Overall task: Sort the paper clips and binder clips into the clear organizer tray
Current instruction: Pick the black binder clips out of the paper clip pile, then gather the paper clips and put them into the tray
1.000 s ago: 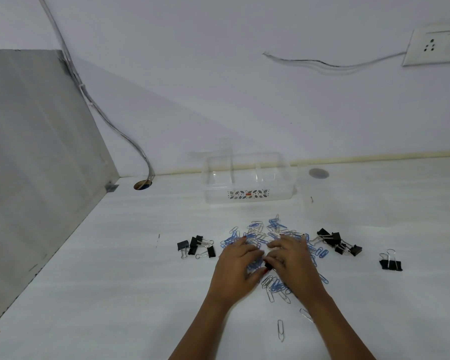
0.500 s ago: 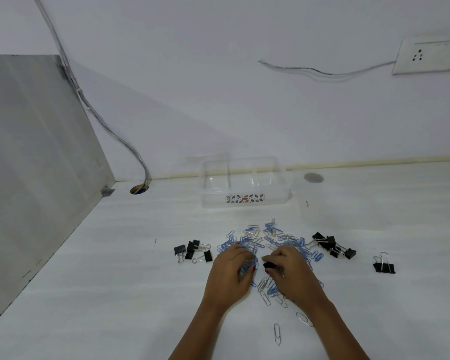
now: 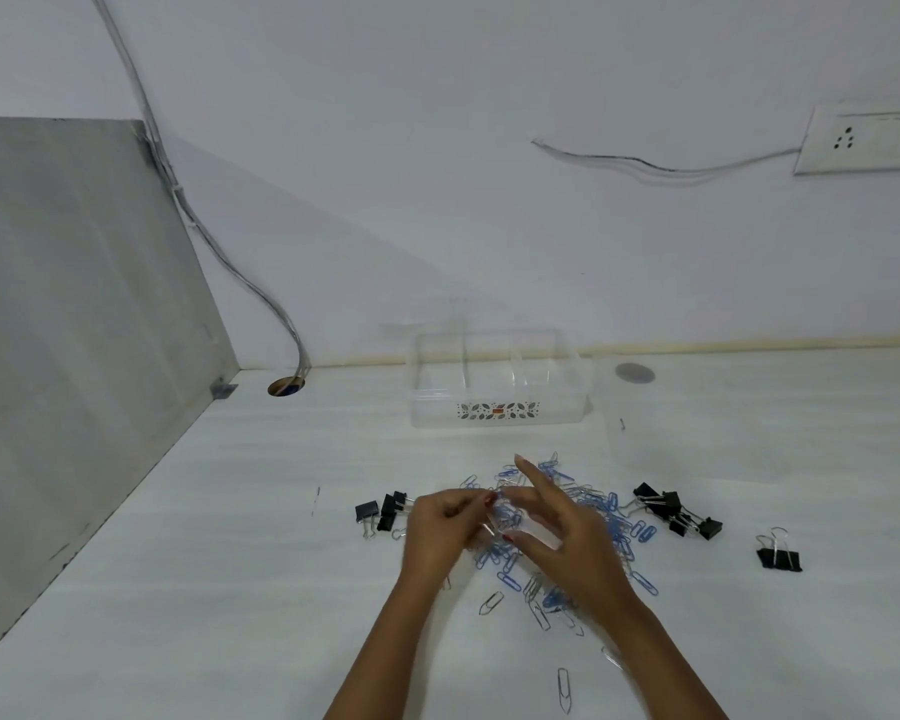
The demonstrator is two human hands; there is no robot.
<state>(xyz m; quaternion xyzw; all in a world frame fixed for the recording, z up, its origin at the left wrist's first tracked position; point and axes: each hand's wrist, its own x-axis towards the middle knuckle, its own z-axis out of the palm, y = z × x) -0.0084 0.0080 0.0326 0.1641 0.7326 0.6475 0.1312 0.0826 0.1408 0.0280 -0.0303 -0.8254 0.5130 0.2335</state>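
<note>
The clear organizer tray (image 3: pixel 494 419) with inner dividers stands at the back of the white desk. In front of it lies a pile of blue and silver paper clips (image 3: pixel 611 517). Black binder clips lie in a small group left of the pile (image 3: pixel 380 511), a second group to its right (image 3: pixel 671 509), and one alone further right (image 3: pixel 778 556). My left hand (image 3: pixel 440 530) is raised over the pile, its curled fingers holding a bunch of paper clips. My right hand (image 3: pixel 562 532) hovers beside it, fingers spread and index finger straight, touching that bunch.
A grey panel (image 3: pixel 74 330) walls off the desk's left side. A cable runs down into a hole (image 3: pixel 286 387) at the back left. A grey disc (image 3: pixel 635 373) sits behind the tray's right side. Single silver clips (image 3: pixel 564 688) lie near the front.
Both hands have lifted off the pile. The left hand now holds a bunch of clips, and the right hand's fingers have opened out; the black clip it held no longer shows.
</note>
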